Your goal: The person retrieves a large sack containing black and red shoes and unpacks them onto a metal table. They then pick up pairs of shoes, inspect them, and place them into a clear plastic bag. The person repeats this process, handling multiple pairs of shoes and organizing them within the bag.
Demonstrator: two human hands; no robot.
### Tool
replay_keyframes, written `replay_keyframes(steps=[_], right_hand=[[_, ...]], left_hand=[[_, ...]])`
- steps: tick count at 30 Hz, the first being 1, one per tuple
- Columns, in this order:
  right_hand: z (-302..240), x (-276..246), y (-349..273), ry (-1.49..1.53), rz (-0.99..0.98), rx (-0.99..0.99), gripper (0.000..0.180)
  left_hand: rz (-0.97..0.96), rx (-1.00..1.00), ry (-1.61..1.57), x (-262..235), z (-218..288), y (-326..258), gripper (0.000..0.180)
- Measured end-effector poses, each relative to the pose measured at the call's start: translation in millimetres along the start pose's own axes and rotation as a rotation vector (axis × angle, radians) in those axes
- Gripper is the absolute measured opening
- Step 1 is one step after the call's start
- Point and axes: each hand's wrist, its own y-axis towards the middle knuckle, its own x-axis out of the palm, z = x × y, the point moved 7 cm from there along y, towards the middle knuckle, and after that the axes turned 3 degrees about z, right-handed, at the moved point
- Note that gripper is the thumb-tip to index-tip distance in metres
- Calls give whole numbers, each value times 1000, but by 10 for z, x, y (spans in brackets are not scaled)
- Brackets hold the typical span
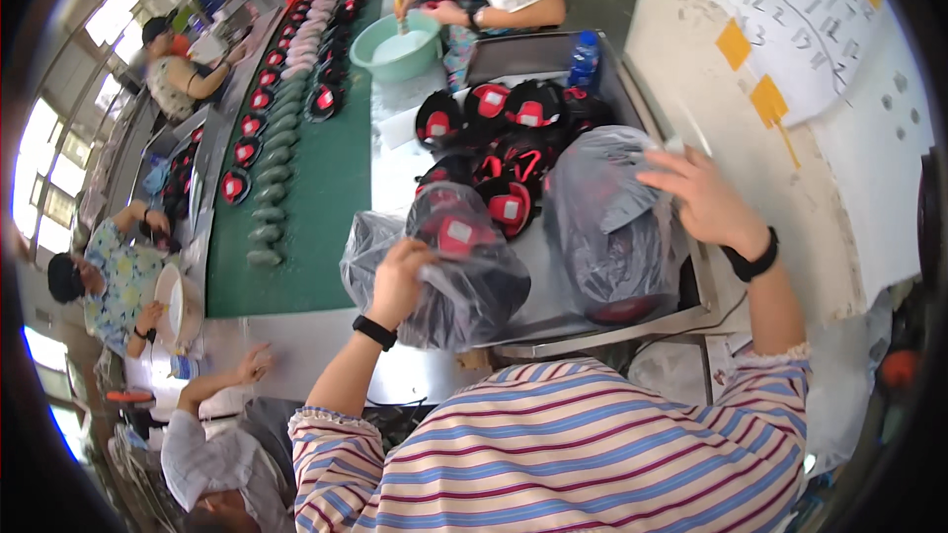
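Observation:
My left hand (398,281) pinches the edge of a thin, translucent grey plastic bag (474,286), which lies at the near end of the metal tray. Through the film shows a black-and-red cupped piece with a white label (456,235). My right hand (706,199) is open, fingers stretched out beside the upper right of a second, fuller grey plastic bag (607,227). That bag bulges with dark contents I cannot make out. Behind both bags, several black-and-red cupped pieces (509,205) are heaped in the tray.
A metal tray (696,316) holds the heap, with a blue bottle (585,59) at its back. Left runs a green conveyor belt (326,207) bearing rows of pieces. Beyond stands a mint-green basin (395,47). A marked white panel (790,30) rises at right. Several co-workers surround the line.

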Motion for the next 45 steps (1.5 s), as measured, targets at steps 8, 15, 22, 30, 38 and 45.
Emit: replay_keyframes(steps=[8,15,22,30,38,45], right_hand=[[-566,-646,500,-162,-58,-81,38],[-2263,-775,1402,210,128,-720,78],[-1924,260,2085,929,471,-488,101],[-1229,2888,1945,1616,-899,809,80],[-2041,2778,1891,2141,-619,681,58],[-1416,2120,2284,1362,-353,176,40]], left_hand=[[564,-237,-268,-1774,-23,274,27],[717,-145,-799,-2261,525,487,23],[707,-189,-1196,-2387,500,194,20],[702,-359,-1423,-1983,552,272,15],[681,117,-1583,-2687,544,-175,37],[199,-777,-620,-663,-599,-2430,41]])
